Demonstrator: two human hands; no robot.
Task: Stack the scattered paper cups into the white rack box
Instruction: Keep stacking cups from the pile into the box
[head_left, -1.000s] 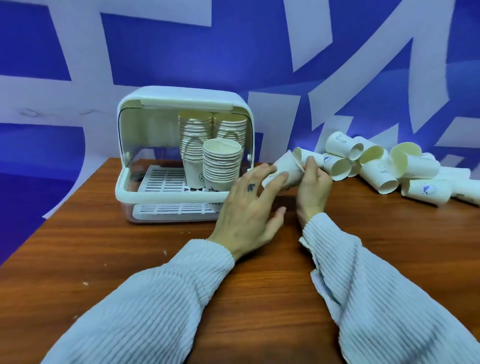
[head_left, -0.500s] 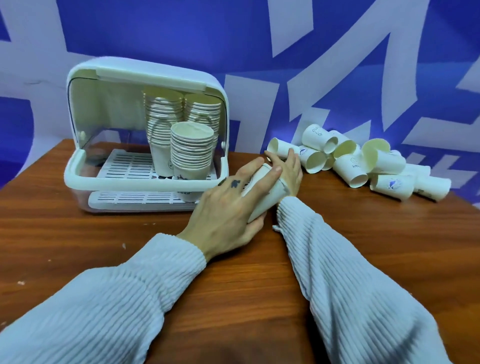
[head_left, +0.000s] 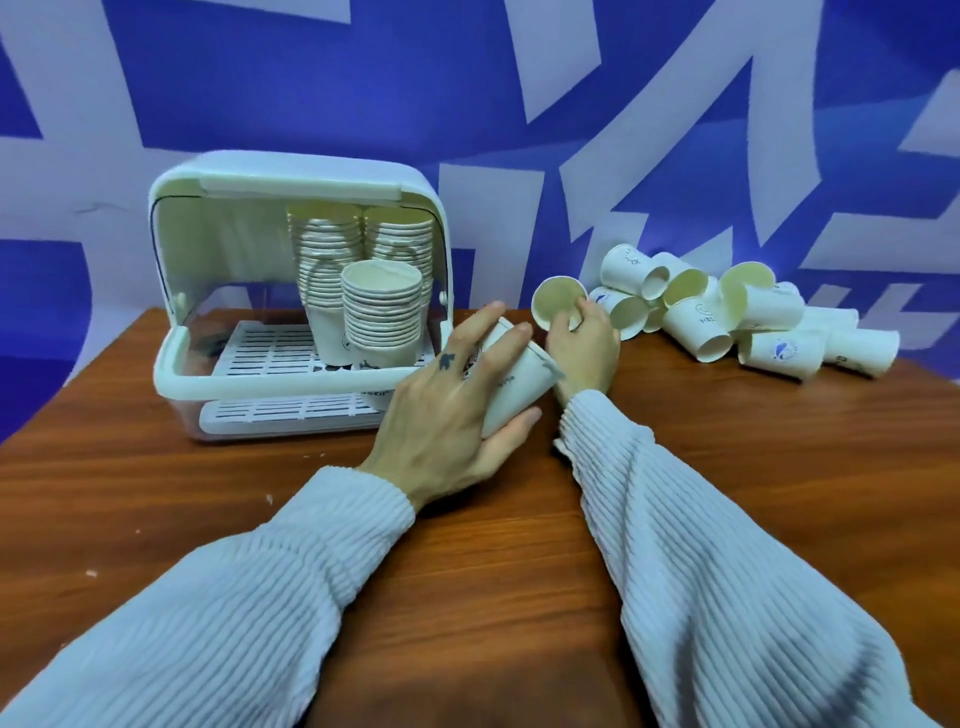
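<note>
White rack box: a rounded white plastic box (head_left: 171, 364) with its lid tipped up and back, standing on the left of the brown wooden table (head_left: 727, 467); slatted white tray inside.
Contents of box: three nested stacks of white paper cups, mouths up. Two tall stacks (head_left: 324, 249) and (head_left: 400, 236) stand at the back, reaching close under the lid; a shorter stack (head_left: 382, 312) stands in front of them, towards the box's right side. The left half of the tray is bare.
Loose cups: a heap of white paper cups (head_left: 727, 312) lying on their sides on the table to the right of the box, against the blue and white wall (head_left: 519, 78). Cream inside, small blue printed marks outside; mouths face various ways.
Left hand: left hand (head_left: 452, 410), fingers spread and curled over a white paper cup (head_left: 514, 382) tilted on its side, thumb beneath it, just in front of the box's right corner.
Right hand: right hand (head_left: 587, 348), fingertips pinching the rim of a second paper cup (head_left: 558, 306) whose open mouth faces the viewer, between the box and the heap.
Sleeves: pale ribbed knit on both arms.
</note>
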